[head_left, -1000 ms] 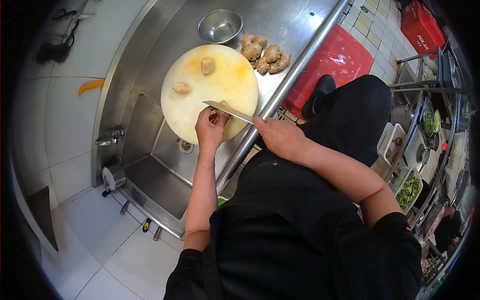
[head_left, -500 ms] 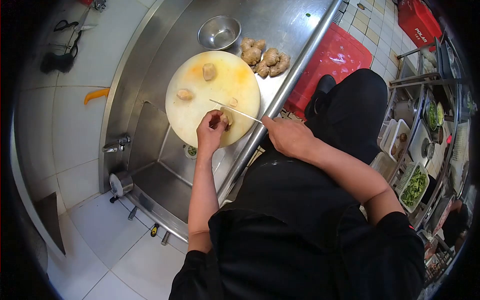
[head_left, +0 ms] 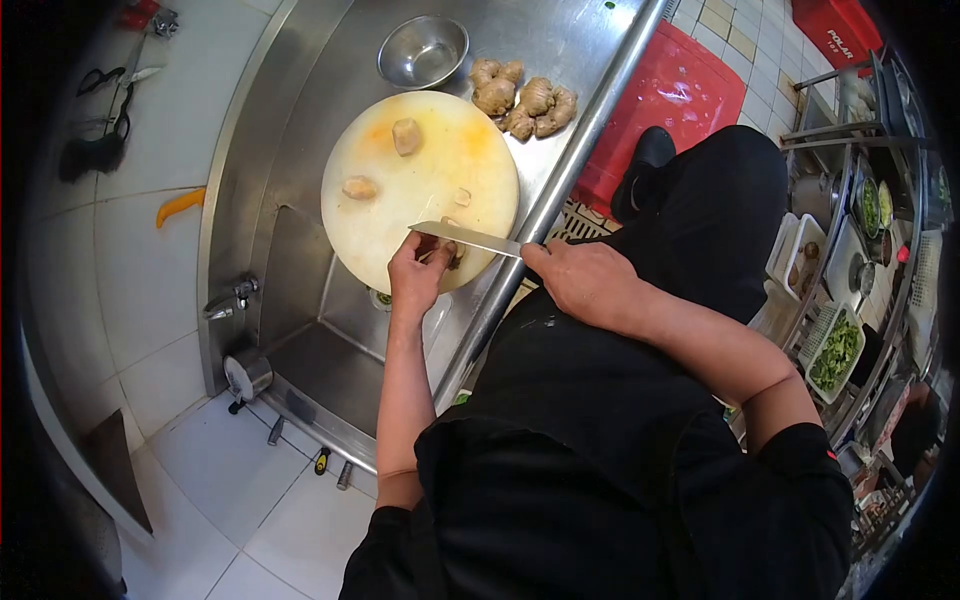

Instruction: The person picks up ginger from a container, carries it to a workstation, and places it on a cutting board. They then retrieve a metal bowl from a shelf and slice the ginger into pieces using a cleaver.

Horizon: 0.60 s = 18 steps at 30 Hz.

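My left hand (head_left: 418,275) pinches a piece of ginger (head_left: 455,262) at the near edge of a round cutting board (head_left: 375,215). In my right hand (head_left: 585,278) is a knife (head_left: 468,237), its flat blade lying across the ginger close to my left fingertips and hiding part of the piece. On the board lie a peeled ginger piece (head_left: 407,137), another pale ginger chunk (head_left: 360,187) and a small ginger bit (head_left: 462,197). Unpeeled ginger roots (head_left: 542,108) rest on the steel counter beyond the board.
Left of the roots stands a steel bowl (head_left: 423,52). Below the board is a steel sink basin (head_left: 330,375) with a tap (head_left: 232,298). At right, a shelf rack holds a basket of chopped greens (head_left: 835,355). A red plastic lid or box (head_left: 665,110) is on the floor.
The knife has moved toward me and turned so its blade shows broad, now over the ginger in my left hand. The whole view has shifted slightly.
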Each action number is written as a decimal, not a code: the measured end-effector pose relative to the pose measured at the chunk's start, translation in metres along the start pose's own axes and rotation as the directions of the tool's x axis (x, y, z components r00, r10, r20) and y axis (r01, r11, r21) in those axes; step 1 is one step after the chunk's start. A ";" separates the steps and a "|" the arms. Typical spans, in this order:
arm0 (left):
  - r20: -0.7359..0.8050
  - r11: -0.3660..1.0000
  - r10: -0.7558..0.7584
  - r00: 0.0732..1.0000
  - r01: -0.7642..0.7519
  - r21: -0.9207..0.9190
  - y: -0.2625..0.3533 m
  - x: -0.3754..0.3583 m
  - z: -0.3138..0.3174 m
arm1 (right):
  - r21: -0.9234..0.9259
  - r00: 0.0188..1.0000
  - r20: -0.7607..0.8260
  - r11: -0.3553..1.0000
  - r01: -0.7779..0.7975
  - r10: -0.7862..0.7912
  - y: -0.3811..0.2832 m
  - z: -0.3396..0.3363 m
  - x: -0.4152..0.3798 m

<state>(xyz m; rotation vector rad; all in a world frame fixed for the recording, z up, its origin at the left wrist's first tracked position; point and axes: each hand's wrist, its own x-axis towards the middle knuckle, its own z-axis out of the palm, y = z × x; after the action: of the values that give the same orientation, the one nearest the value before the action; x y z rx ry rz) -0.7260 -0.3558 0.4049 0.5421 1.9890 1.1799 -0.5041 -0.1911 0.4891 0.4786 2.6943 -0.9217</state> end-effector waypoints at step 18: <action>0.174 0.764 0.289 0.941 -0.336 0.550 0.023 -0.014 -0.006 | 0.089 0.990 0.120 0.992 -0.090 0.079 0.013 -0.007 0.041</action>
<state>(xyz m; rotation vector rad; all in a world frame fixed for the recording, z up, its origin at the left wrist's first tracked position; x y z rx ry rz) -0.7225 -0.3572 0.4320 1.2534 2.2350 0.6925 -0.5373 -0.1680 0.4740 0.5363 2.5152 -1.0229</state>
